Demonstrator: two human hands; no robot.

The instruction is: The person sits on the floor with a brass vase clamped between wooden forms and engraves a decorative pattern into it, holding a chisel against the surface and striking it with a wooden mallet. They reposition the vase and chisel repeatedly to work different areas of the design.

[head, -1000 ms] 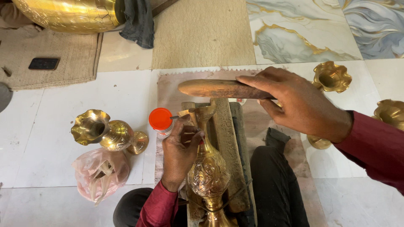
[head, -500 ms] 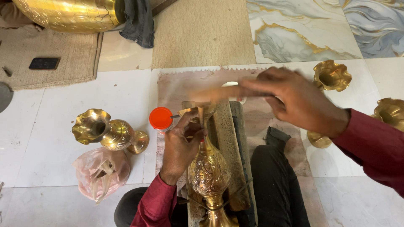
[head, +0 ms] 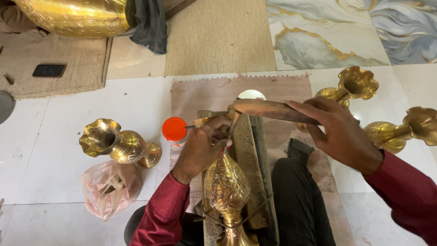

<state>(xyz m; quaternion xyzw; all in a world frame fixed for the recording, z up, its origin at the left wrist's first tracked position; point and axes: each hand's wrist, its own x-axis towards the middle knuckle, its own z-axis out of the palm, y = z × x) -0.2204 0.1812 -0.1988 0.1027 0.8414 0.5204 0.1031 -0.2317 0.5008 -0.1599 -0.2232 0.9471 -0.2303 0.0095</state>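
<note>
Two hands are seen over an engraved brass vase (head: 226, 189) that is laid along a wooden block (head: 248, 155), its base cut off by the lower edge. The left hand (head: 200, 148) is pinched round a thin metal tool (head: 233, 124) at the vase's neck; the tip is hidden. The right hand (head: 339, 134) is closed round a wooden mallet (head: 268, 109), held just above the vase. An orange-capped bottle (head: 175, 130) is partly hidden left of the vase.
</note>
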